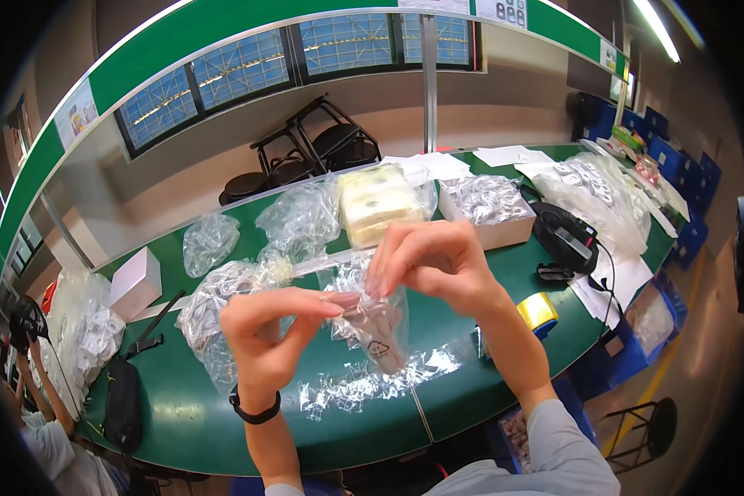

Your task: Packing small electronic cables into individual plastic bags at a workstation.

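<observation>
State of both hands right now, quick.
Left hand: closed, pinching the small clear bag.
Right hand: closed, fingertips pinching the same bag.

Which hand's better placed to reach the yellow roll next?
Likely the right hand: the yellow roll lies just right of its forearm. The left hand is clearly farther away.

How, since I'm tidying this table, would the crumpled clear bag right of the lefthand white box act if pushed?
The bag is probably floppy, given its loose creases. It looks light, being thin, see-through plastic. Its shiny surface might slide easily across the green table.
</observation>
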Tool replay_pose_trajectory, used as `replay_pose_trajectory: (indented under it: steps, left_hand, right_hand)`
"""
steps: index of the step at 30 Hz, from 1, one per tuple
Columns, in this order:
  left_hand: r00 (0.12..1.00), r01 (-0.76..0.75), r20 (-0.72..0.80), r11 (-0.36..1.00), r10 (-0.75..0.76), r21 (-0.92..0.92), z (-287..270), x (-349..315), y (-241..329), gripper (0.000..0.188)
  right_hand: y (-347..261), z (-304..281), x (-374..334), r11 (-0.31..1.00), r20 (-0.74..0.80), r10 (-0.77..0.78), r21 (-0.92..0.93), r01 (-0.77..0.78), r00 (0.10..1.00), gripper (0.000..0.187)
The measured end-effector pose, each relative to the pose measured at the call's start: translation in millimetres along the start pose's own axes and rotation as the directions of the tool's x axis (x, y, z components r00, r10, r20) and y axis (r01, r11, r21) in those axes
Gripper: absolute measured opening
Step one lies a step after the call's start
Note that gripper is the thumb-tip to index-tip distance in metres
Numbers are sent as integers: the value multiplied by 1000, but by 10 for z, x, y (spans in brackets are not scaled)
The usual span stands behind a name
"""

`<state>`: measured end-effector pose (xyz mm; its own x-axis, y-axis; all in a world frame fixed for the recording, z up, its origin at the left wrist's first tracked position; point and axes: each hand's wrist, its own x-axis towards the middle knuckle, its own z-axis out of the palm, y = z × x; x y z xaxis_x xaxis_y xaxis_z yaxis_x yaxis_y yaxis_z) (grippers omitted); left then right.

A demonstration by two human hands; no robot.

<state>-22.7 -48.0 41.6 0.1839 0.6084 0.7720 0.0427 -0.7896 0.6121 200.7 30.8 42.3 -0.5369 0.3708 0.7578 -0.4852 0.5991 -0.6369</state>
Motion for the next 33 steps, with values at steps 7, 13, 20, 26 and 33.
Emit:
replay_pose_trajectory:
  steps: [7, 13, 20, 26, 33]
  left_hand:
    - [998, -65, -18, 996, 66, 54, 29, -43, 66, 6]
    - [994, 1, -106, 993, 12, 119, 98, -50, 89, 19]
    - [981, 174, -7, 893, -195, -415, 147, 46, -27, 45]
    - [959, 245, -100, 955, -264, -170, 239, -31, -186, 16]
    - [945, 262, -193, 964, -265, -41, 326, 27, -265, 13]
  right_hand:
    - [-182, 51, -43, 976, -5, -51, -212, 49, 999, 9]
    - [-218, 160, -48, 936, -153, -64, -352, 7, 986, 23]
    - [-172, 185, -70, 938, -190, -93, -346, 22, 977, 24]
    - [-156, 277, -98, 879, -244, -146, -477, 13, 959, 21]
    - [-18, 57, -129, 879, -157, 167, -423, -219, 973, 7]
